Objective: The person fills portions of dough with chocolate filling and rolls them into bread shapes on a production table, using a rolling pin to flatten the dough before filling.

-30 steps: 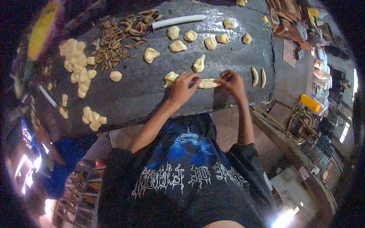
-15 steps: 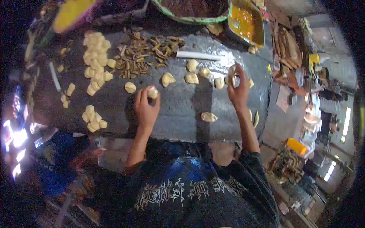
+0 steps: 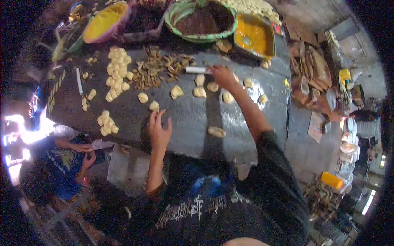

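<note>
My right hand (image 3: 223,77) has its fingers closed over the right end of a slim white rolling pin (image 3: 196,70) lying on the dark table (image 3: 184,123). With its fingers apart, my left hand (image 3: 159,130) is low over the table, just short of a small dough piece (image 3: 154,106). Another dough piece (image 3: 143,97) sits up and to the left of that one. Several more, including a folded one (image 3: 177,92) and a flattened one (image 3: 199,92), lie between and around my hands. An oblong dough piece (image 3: 216,131) rests nearer the front edge.
A pile of brown strips (image 3: 158,69) and a long heap of dough pieces (image 3: 117,74) lie left of centre. Behind stand a green tub (image 3: 174,33), a tray of yellow liquid (image 3: 262,30) and a yellow-lined basin (image 3: 104,23). Another person's hands (image 3: 88,156) show at lower left.
My right hand has moved left from the dough at the right and taken hold of the rolling pin. My left hand has let go of its dough piece. The view has shifted.
</note>
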The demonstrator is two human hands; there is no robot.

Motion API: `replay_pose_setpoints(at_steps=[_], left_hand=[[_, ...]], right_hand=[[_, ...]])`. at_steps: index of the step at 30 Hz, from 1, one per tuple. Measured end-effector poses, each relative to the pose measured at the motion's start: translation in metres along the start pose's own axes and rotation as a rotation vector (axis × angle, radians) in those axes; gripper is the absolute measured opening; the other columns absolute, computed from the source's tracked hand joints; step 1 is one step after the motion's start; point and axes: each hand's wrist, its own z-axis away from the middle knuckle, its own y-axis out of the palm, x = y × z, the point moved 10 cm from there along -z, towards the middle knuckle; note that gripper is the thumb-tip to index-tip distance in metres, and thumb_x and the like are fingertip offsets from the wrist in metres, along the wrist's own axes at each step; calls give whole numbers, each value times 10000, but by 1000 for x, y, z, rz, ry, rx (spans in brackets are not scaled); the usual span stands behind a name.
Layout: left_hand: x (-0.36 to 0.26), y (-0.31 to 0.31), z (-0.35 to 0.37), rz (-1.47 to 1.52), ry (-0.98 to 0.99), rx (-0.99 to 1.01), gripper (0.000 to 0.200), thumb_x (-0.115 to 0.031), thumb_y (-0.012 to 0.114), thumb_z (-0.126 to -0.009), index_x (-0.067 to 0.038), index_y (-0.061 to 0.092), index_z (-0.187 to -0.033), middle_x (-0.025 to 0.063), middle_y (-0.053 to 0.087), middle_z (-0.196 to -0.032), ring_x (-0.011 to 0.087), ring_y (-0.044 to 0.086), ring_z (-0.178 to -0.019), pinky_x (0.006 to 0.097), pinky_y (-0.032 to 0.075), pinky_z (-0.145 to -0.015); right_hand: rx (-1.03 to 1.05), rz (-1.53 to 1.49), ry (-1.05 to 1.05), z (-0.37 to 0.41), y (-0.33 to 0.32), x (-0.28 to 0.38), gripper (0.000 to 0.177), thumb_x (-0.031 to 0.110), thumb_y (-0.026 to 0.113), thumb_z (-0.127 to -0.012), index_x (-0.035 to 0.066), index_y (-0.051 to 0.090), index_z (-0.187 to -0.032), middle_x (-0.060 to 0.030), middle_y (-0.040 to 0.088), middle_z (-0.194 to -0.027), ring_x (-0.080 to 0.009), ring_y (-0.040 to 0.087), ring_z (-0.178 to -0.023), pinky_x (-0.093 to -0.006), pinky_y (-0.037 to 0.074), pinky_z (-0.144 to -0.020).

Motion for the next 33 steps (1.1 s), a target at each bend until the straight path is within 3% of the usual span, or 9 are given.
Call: replay_pose_setpoints(at_steps=[5, 8, 10, 14, 18, 20, 25, 28, 33], left_hand=[[-30, 4, -16, 118, 0, 69, 296, -148, 702, -878, -68, 675, -1161, 143, 596, -1296, 348, 584, -1200, 438, 472, -1009], [-28, 11, -19, 223, 43, 113, 267, -133, 686, -893, -70, 681, -1153, 129, 612, -1287, 330, 589, -1197, 435, 472, -1011], [-31, 37, -12, 306, 60, 290, 264, -120, 669, -905, -69, 677, -1164, 144, 615, -1288, 335, 583, -1212, 435, 466, -1025], [-88, 104, 14, 494, 236, 704, 322, -98, 639, -922, -36, 628, -1239, 190, 590, -1330, 358, 562, -1251, 429, 449, -1059], [-117, 90, 11, 607, 209, 372, 390, -78, 565, -951, 4, 541, -1332, 208, 544, -1389, 368, 516, -1311, 436, 404, -1106], [-123, 70, 6, 594, 193, 260, 403, -96, 518, -974, 18, 507, -1360, 206, 518, -1424, 368, 495, -1333, 447, 378, -1126], [-146, 115, 47, 106, 486, 487, 519, -215, 427, -1028, 17, 397, -1491, 228, 363, -1567, 384, 331, -1462, 476, 256, -1202], [-132, 135, 63, -57, 451, 464, 557, -240, 409, -1035, 42, 346, -1511, 230, 341, -1580, 366, 309, -1479, 466, 247, -1210], [-119, 157, 58, -129, 441, 412, 590, -262, 376, -1040, 66, 298, -1524, 231, 323, -1590, 349, 294, -1490, 449, 229, -1223]], right_hand=[[-54, 9, 9, 14, -19, 0, 333, 111, 630, -866, 68, 528, -1179, -198, 605, -1115, -391, 618, -1041, -507, 491, -874], [-101, -346, 323, 67, -61, -19, 386, 100, 585, -943, 6, 520, -1311, -227, 620, -1119, -449, 604, -997, -515, 476, -889], [-112, -423, 328, 119, -103, 15, 463, 66, 568, -948, 45, 492, -1404, -207, 628, -1114, -446, 596, -1004, -521, 463, -895], [37, -417, 567, 222, -99, 46, 497, 37, 574, -940, 146, 521, -1422, -160, 627, -1130, -393, 580, -1050, -473, 448, -895], [48, -375, 514, 264, -102, 86, 599, 10, 593, -893, 177, 506, -1461, -129, 626, -1111, -330, 593, -1051, -448, 428, -917], [124, -372, 465, 268, -84, 100, 688, 12, 587, -847, 193, 465, -1500, -102, 619, -1168, -287, 587, -1089, -471, 397, -997], [187, -193, 229, 259, -55, 139, 735, 92, 562, -859, 177, 359, -1561, -98, 527, -1407, -274, 517, -1250, -494, 339, -1090], [111, -201, 268, 263, -49, 137, 588, 202, 458, -995, 131, 325, -1564, -118, 403, -1553, -285, 375, -1435, -531, 284, -1164], [40, -295, 342, 248, -51, 125, 592, 293, 398, -1044, -1, 288, -1546, -151, 261, -1638, -296, 218, -1526, -537, 136, -1226]])
